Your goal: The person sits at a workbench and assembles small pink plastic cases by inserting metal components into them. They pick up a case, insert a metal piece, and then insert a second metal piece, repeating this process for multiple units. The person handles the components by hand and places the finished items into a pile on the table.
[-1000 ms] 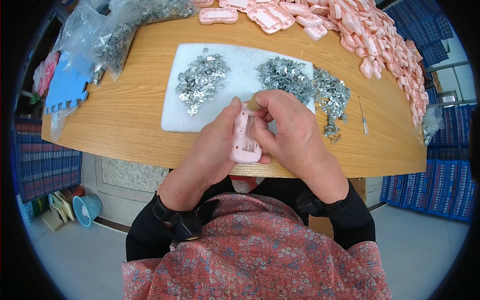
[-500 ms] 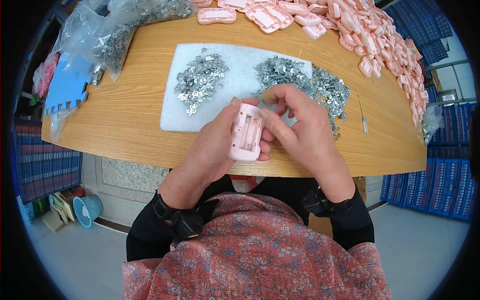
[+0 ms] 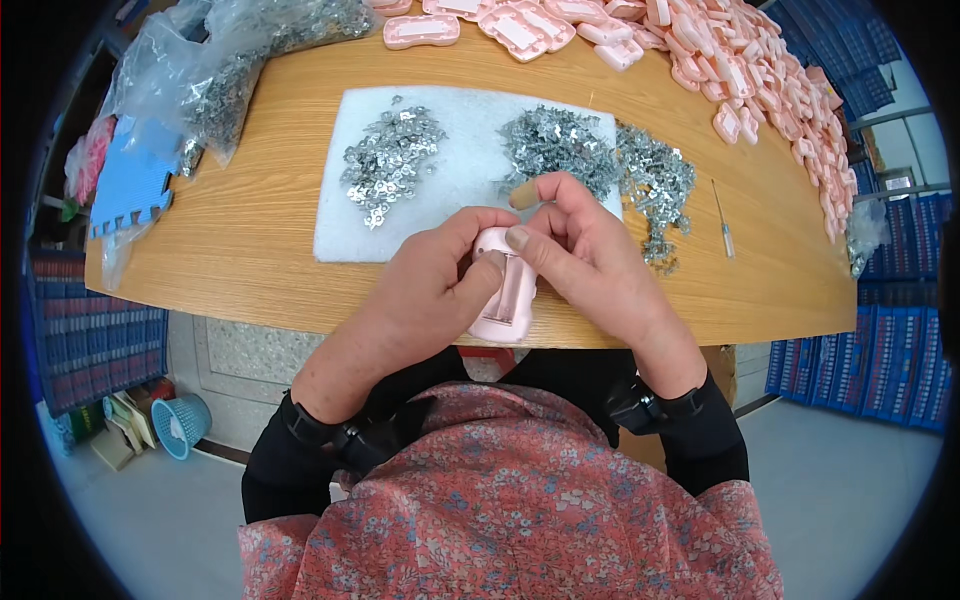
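A pale pink plastic battery case, with its open battery compartment facing up, is held over the table's near edge. My left hand grips it from the left, its thumb pressing into the upper part of the compartment. From the other side, my right hand has its thumb on the top end of the case. The right index finger is bent and raised, with a tan covering on its tip. Its other fingers curl behind the case, partly hidden. Any small part under the thumbs cannot be made out.
A white foam sheet bears loose metal contact plates and a heap of metal pieces. More metal pieces and a screwdriver lie rightward. Pink cases pile up far right; a plastic bag stands far left.
My left thumb has moved from the case's side into its compartment. The case has shifted slightly down and right, and my right thumb now rests at its top end.
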`<state>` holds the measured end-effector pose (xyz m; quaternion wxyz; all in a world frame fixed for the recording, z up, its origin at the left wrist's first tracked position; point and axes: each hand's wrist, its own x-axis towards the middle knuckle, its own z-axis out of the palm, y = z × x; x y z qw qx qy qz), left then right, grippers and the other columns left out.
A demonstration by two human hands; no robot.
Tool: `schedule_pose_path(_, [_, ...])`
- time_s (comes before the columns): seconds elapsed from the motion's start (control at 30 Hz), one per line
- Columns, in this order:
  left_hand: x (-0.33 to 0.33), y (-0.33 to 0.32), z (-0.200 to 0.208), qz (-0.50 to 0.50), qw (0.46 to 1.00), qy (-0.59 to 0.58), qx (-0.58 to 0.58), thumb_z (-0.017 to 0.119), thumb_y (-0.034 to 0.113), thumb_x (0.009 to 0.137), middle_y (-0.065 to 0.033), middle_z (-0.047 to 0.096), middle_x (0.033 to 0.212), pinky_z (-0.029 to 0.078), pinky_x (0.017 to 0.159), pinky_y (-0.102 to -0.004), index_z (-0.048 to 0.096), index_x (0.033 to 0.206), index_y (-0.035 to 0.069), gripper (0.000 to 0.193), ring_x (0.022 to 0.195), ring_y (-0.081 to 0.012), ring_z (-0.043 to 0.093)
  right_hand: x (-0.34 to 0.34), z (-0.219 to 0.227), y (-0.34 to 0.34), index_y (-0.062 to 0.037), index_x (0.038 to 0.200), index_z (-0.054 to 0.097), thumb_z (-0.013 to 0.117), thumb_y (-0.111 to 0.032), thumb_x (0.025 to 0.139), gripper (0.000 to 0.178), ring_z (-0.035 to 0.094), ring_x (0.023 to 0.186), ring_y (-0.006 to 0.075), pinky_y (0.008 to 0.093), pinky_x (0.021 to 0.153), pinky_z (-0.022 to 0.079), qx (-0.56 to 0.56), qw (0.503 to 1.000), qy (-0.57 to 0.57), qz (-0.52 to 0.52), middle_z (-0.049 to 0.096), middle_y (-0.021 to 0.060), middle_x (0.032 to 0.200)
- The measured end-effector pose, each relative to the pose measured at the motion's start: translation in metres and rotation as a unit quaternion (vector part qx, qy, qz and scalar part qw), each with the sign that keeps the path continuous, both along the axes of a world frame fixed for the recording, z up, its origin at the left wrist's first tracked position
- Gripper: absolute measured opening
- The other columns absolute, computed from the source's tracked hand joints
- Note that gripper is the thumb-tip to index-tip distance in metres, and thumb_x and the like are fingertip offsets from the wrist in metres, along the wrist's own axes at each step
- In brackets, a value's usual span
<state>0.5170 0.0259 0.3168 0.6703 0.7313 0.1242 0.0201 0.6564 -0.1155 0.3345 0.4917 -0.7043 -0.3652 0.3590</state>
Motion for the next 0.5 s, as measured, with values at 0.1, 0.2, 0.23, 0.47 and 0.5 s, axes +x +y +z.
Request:
schedule_pose_path(0.1, [0.001,-0.001,0.005,0.003,0.999,0.002,0.041,0.041,0.009,0.101,-0.0071,0.063,0.107,0.050,0.083,-0.0274,0.052,0.128,0.001,0.030,0.093,-0.0103,0.061,-0.004,0.005,0.000,-0.0002,0.119,0.049,0.061,-0.017,0.098,0.029,0.056,0.072,0.0071,0.0243,0.067,0.046,0.017,1.000,-0.014,-0.007,0.059,0.0017,0.079])
schedule_pose_path(0.2, [0.004,0.000,0.004,0.033,0.991,0.043,-0.124,0.040,0.011,0.101,-0.0040,0.059,0.096,0.049,0.077,-0.0307,0.052,0.128,0.005,0.030,0.081,-0.0112,0.057,-0.004,0.005,-0.001,-0.0003,0.120,0.050,0.060,-0.014,0.098,0.027,0.055,0.071,0.0066,0.0241,0.066,0.046,0.073,0.996,0.039,-0.028,0.057,0.0005,0.078])
schedule_pose_path(0.23, [0.006,0.001,0.001,0.042,0.976,0.064,-0.204,0.040,0.013,0.101,-0.0026,0.057,0.092,0.049,0.075,-0.0319,0.052,0.128,0.006,0.031,0.077,-0.0115,0.055,-0.004,0.005,-0.001,-0.0003,0.120,0.051,0.060,-0.013,0.098,0.027,0.054,0.071,0.0063,0.0240,0.065,0.046,0.085,0.995,0.044,-0.031,0.057,0.0000,0.078])
schedule_pose_path(0.47, [-0.004,0.004,-0.015,0.004,0.812,0.007,-0.583,0.038,0.032,0.105,0.0029,0.039,0.078,0.040,0.064,-0.0281,0.049,0.131,0.007,0.038,0.066,-0.0097,0.040,-0.005,-0.004,-0.002,-0.0005,0.118,0.057,0.066,-0.009,0.094,0.027,0.047,0.066,0.0043,0.0230,0.060,0.042,0.074,0.997,-0.013,0.012,0.052,-0.0032,0.074])
schedule_pose_path(0.5, [-0.004,0.004,-0.014,-0.008,0.810,0.007,-0.586,0.038,0.033,0.105,0.0029,0.038,0.077,0.038,0.062,-0.0273,0.050,0.130,0.007,0.037,0.065,-0.0096,0.039,-0.005,-0.003,-0.002,-0.0011,0.117,0.059,0.067,-0.008,0.093,0.026,0.046,0.068,0.0033,0.0217,0.061,0.041,0.057,0.998,-0.013,0.014,0.051,-0.0046,0.076])
